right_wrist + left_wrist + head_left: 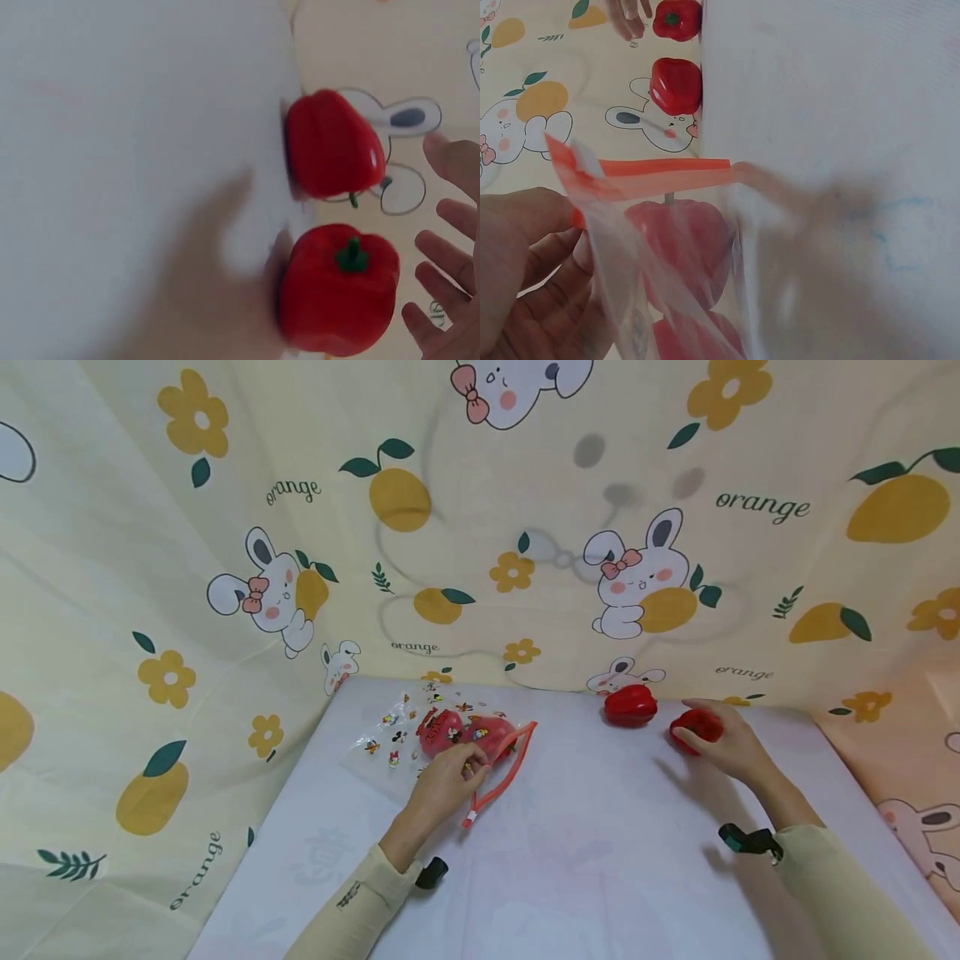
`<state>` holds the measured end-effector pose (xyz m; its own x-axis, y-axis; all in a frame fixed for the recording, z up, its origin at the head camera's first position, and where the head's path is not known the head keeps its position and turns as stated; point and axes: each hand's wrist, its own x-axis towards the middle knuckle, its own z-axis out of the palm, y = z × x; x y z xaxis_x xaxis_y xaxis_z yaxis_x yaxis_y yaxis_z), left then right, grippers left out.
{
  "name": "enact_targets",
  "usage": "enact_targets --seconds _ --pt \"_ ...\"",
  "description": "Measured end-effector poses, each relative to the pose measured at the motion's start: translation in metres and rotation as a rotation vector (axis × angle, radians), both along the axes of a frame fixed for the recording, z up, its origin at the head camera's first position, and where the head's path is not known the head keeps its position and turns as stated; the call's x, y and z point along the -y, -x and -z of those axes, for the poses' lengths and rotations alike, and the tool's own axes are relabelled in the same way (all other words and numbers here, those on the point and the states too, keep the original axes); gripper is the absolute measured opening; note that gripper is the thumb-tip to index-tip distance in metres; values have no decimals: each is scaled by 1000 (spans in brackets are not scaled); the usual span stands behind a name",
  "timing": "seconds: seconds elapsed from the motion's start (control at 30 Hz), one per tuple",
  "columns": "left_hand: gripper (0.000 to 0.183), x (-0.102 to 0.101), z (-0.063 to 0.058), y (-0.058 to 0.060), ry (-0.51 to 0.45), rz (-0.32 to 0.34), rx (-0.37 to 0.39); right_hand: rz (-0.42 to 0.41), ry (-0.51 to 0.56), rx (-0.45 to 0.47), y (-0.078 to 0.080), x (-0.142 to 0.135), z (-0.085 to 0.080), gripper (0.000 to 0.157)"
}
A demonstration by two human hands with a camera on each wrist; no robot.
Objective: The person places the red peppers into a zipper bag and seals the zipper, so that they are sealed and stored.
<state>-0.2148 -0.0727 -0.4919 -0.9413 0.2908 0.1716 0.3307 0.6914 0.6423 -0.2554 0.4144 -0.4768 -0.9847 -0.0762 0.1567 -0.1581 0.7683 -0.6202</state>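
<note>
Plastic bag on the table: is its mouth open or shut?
Open. The bag's orange zip edges stand apart in the head view, and the left hand pinches the rim. Two red peppers show inside.

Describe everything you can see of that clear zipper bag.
The zipper bag looks like thin, clear plastic printed with colourful cartoon figures. It lies on the left of the table, two red bell peppers inside. Its orange zip, with a white slider near one end, is parted; the left hand pinches the mouth's edge.
</note>
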Motion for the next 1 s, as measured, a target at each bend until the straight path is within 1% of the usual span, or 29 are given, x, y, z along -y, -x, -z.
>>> enact_targets --seconds 0.1,0.4,0.53,0.67,0.83,1.0 --pt "9 0 0 0 2 1 -2 13 3 36 3 -4 1 79" --pt "10 -1 -1 -1 7 2 -7 28 29 110 11 -17 11 92" --pt "8 -1 -2 -1 7 12 -20 37 37 160 14 -22 17 99" --pt "7 -2 -3 -2 5 9 -16 34 51 195 14 -25 22 106" --pt "8 -2 -2 -1 10 10 -10 14 54 203 12 -28 24 107" --pt "9 -3 -1 -1 13 10 -14 11 12 180 9 -28 25 107"
